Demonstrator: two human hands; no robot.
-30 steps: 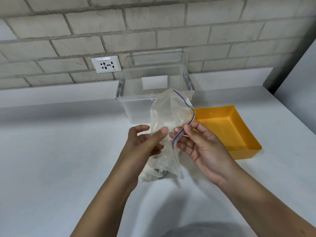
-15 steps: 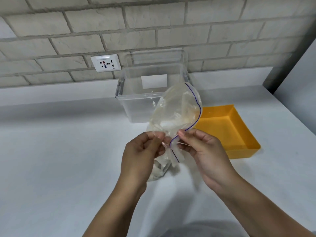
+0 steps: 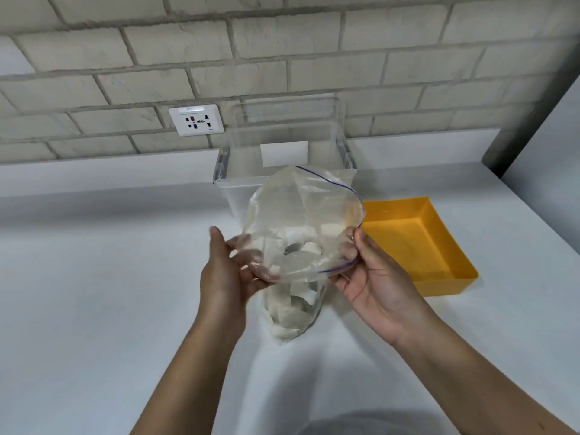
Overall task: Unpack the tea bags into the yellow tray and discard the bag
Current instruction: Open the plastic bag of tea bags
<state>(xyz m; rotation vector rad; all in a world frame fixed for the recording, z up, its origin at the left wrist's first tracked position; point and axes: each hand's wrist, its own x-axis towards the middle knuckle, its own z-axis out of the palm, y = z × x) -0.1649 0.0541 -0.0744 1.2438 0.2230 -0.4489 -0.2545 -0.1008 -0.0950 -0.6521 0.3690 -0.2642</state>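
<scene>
A clear zip bag (image 3: 298,215) with a blue seal line stands on the white table, its mouth pulled wide open toward me. White tea bags (image 3: 293,312) fill its bottom. My left hand (image 3: 224,274) grips the left side of the mouth, fingers behind the plastic. My right hand (image 3: 373,277) pinches the right side at the seal line. The yellow tray (image 3: 445,246) sits to the right of the bag, holding nothing that I can see.
A clear plastic bin (image 3: 282,164) stands right behind the bag against the brick wall. A wall socket (image 3: 196,119) is at its left. The white table (image 3: 94,277) stretches left and toward me. A grey wall panel (image 3: 546,120) borders the far right.
My hands have moved apart, and the bag's mouth has spread from a narrow slit to a wide round opening. The bag's top has tipped toward me.
</scene>
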